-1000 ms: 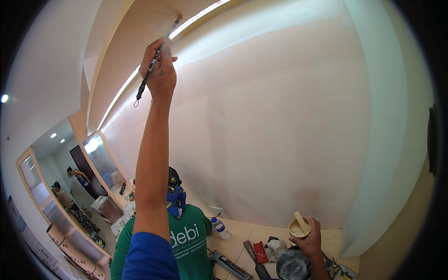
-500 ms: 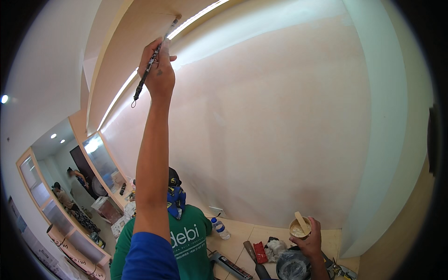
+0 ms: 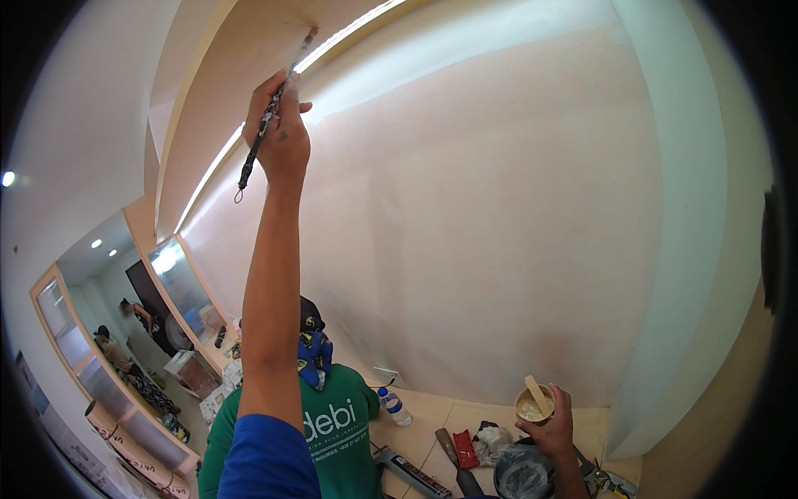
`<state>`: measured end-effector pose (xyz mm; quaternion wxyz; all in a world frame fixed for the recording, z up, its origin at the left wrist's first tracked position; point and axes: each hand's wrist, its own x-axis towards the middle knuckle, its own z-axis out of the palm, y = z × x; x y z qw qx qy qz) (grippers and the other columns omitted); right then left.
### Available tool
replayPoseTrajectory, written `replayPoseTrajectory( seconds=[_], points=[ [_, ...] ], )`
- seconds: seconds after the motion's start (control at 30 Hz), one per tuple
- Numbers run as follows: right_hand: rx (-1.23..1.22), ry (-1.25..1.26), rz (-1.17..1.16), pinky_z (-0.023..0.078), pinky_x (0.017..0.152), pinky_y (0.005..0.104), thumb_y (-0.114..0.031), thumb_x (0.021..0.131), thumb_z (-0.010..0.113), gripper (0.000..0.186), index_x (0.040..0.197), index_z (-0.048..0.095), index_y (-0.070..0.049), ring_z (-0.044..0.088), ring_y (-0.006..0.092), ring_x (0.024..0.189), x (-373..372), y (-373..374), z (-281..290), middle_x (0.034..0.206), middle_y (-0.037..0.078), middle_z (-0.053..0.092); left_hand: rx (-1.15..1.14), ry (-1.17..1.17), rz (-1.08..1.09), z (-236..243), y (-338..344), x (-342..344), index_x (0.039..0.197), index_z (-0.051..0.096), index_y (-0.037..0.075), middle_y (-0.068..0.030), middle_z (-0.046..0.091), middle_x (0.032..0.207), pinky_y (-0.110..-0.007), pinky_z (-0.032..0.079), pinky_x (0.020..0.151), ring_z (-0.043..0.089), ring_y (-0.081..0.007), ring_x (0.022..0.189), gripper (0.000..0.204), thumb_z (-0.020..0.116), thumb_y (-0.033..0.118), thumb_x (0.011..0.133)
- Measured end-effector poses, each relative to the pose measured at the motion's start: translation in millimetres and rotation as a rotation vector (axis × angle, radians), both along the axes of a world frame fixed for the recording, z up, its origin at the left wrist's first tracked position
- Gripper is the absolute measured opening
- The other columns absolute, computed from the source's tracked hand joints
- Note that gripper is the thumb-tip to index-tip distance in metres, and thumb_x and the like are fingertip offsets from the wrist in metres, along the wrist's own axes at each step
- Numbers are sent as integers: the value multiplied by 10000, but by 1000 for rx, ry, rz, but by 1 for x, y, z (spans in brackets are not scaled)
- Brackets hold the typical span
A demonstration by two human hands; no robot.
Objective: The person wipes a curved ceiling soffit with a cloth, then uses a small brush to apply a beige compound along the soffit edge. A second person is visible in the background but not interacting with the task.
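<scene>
Raised high at the upper left, my left hand (image 3: pixel 278 133) is closed on a thin artist's paintbrush (image 3: pixel 253 154) with a dark, paint-speckled handle and a wire loop at its end. The brush tip meets the beige ceiling panel (image 3: pixel 241 58) beside the bright light strip (image 3: pixel 353 31), next to a small brown mark. Low at the right, my right hand (image 3: pixel 555 428) grips a small round cup (image 3: pixel 525 413) from its side. Pale, paste-like matter lies in the cup, and a flat wooden stick (image 3: pixel 537 394) leans in it.
A co-worker in a green shirt (image 3: pixel 341 441) is right below my left arm. A water bottle (image 3: pixel 394 407), a red tool (image 3: pixel 465 449), a white rag (image 3: pixel 492 443) and a plastic-lined bucket (image 3: pixel 524 478) stand or lie on the boards. The pinkish wall (image 3: pixel 499 208) fills the middle.
My left hand and the brush have shifted very slightly left and down, with the tip still by the brown mark. My right hand and the cup stay almost where they were.
</scene>
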<state>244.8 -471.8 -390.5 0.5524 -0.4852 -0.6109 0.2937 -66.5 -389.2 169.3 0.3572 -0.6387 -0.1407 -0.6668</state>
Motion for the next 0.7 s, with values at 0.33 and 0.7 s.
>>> replayPoseTrajectory(
  seconds=[0.33, 0.7],
  points=[
    [32, -11, -5, 462, 1125, 467, -221, 636, 1006, 1034, 1477, 449, 7, 548, 382, 1315, -1, 2, -3, 1392, 200, 508, 10, 4, 0, 2, 0, 1, 1217, 654, -43, -175, 771, 1123, -291, 685, 740, 770, -210, 1052, 178, 616, 24, 1056],
    [21, -7, -3, 463, 1120, 470, -232, 635, 1005, 1031, 1475, 455, 6, 548, 382, 1316, -2, 2, -2, 1396, 199, 511, 83, 5, -63, 3, 1, 3, 1138, 698, -33, -100, 750, 954, -274, 659, 671, 722, -124, 724, 137, 660, 32, 1023]
  ],
)
